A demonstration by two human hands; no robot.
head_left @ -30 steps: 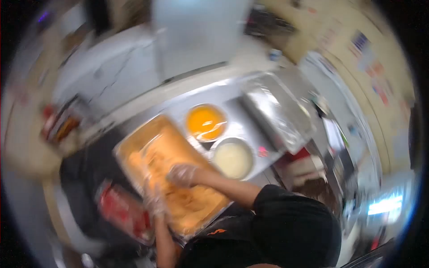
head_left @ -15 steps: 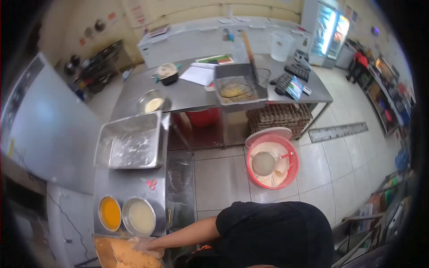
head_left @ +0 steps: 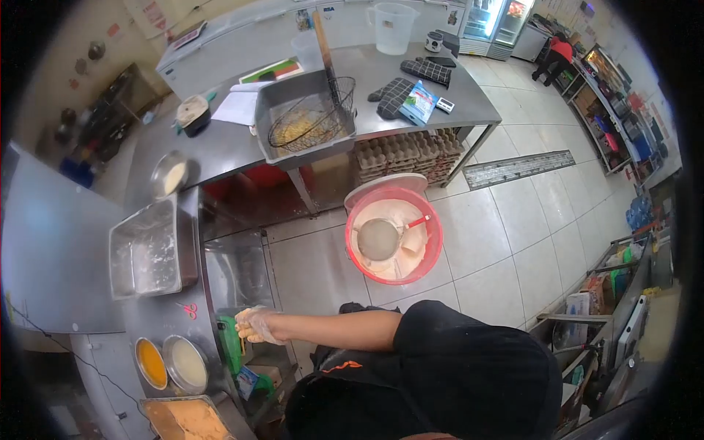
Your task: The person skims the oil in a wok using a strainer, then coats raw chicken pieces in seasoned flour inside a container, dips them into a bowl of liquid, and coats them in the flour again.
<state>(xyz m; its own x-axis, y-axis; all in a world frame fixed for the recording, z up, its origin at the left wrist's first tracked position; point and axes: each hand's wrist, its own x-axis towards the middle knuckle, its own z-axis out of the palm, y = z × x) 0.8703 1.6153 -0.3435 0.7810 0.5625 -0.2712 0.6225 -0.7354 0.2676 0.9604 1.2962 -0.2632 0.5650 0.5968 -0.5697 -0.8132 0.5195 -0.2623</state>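
My right hand (head_left: 255, 325) wears a clear plastic glove, and pale orange coating clings to its fingers. It hangs beside the edge of the steel table, away from the tray, with loosely spread fingers and nothing visible held. At the bottom left is a metal tray (head_left: 163, 412) with orange breading (head_left: 196, 419) in it. Behind that tray stand a bowl of orange liquid (head_left: 152, 364) and a bowl of pale liquid (head_left: 188, 364). Red-handled scissors (head_left: 190, 310) lie farther along the table. My left hand is out of view.
A deep steel pan (head_left: 152, 253) sits on the side table. On the floor stands a pink tub (head_left: 435, 253) of flour with a sieve (head_left: 378, 240). A grey bin (head_left: 282, 147) with a wire basket rests on the back table, above stacked egg trays (head_left: 411, 150). Another person (head_left: 559, 55) bends far right.
My right hand has come out of the breading tray and moved up and away, past the table's edge. The camera view has turned toward the right.
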